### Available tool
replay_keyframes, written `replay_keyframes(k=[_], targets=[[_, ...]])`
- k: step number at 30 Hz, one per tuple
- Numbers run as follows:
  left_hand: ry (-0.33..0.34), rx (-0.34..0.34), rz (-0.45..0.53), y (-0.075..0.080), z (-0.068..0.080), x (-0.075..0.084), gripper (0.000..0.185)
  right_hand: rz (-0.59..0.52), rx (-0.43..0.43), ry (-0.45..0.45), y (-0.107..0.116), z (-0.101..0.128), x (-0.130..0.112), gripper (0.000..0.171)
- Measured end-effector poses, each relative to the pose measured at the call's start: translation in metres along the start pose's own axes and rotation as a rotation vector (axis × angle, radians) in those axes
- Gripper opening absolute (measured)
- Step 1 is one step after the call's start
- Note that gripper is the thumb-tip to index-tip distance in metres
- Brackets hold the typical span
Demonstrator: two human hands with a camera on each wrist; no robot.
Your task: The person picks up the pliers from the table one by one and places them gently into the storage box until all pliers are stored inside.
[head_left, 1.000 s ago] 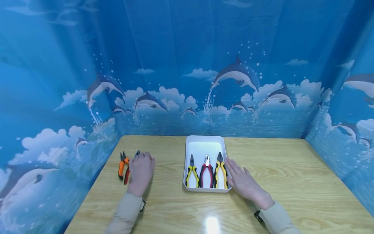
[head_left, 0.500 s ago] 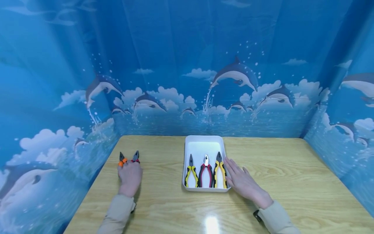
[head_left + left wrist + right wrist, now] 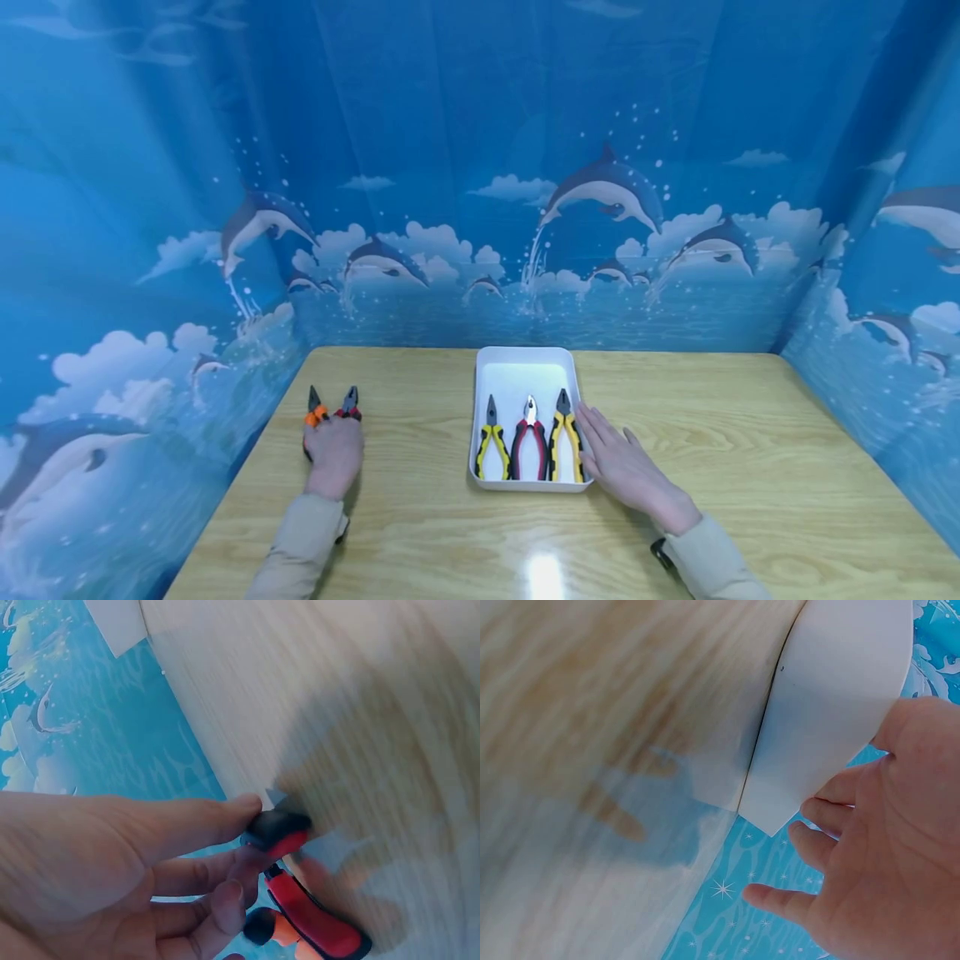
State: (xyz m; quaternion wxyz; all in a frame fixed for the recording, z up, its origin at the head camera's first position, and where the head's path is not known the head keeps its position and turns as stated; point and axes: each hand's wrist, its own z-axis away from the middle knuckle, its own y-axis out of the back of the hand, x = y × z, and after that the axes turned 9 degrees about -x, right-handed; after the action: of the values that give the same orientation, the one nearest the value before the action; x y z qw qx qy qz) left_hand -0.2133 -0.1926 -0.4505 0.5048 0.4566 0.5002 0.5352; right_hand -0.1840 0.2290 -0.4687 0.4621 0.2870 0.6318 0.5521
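At the table's left side, my left hand (image 3: 334, 454) is over the handles of two pliers. In the left wrist view its thumb and fingers pinch one handle of the red-and-black pliers (image 3: 311, 907), whose dark jaws point away in the head view. Just left of them lie the orange-and-black needle-nose pliers (image 3: 316, 414), their handles mostly hidden by the hand. My right hand (image 3: 628, 471), fingers extended, rests against the right side of the white tray (image 3: 525, 358). The tray bears yellow-and-black needle-nose pliers (image 3: 486, 442), red-and-black diagonal cutters (image 3: 519, 442) and yellow-and-black combination pliers (image 3: 555, 437).
The wooden table (image 3: 712, 417) stretches to both sides of the tray. A blue curtain (image 3: 450, 208) printed with dolphins hangs behind the table and along its sides.
My left hand has moved left from beside the red-and-black pliers to over both pliers' handles, and it now pinches the red-and-black ones. My right hand has stayed at the tray.
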Motion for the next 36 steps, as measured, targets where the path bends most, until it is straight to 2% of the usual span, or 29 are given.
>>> replay_keyframes(k=[6,9,17,25,28,33,36], targets=[[-0.032,0.036,0.018,-0.002,0.001,0.006,0.016,-0.008,0.03,0.03,-0.004,0.0,0.005,0.062],[-0.046,0.029,0.025,-0.001,0.002,0.01,0.015,-0.015,0.037,0.037,-0.003,0.0,0.005,0.063],[-0.09,0.04,0.031,-0.003,0.006,0.02,0.014,0.003,-0.004,-0.001,0.001,0.002,0.001,0.063],[-0.143,0.077,0.002,-0.002,0.012,0.033,0.029,0.01,0.027,0.021,-0.006,0.0,0.007,0.062],[-0.167,0.112,0.004,-0.003,0.013,0.037,0.028,0.02,0.03,0.026,-0.009,-0.001,0.009,0.062],[-0.198,0.209,0.007,-0.007,0.012,0.044,0.023,0.001,0.035,0.033,-0.005,-0.001,0.004,0.062],[-0.205,0.228,0.008,-0.009,0.011,0.05,0.023,-0.001,0.036,0.033,-0.002,0.0,0.002,0.062]])
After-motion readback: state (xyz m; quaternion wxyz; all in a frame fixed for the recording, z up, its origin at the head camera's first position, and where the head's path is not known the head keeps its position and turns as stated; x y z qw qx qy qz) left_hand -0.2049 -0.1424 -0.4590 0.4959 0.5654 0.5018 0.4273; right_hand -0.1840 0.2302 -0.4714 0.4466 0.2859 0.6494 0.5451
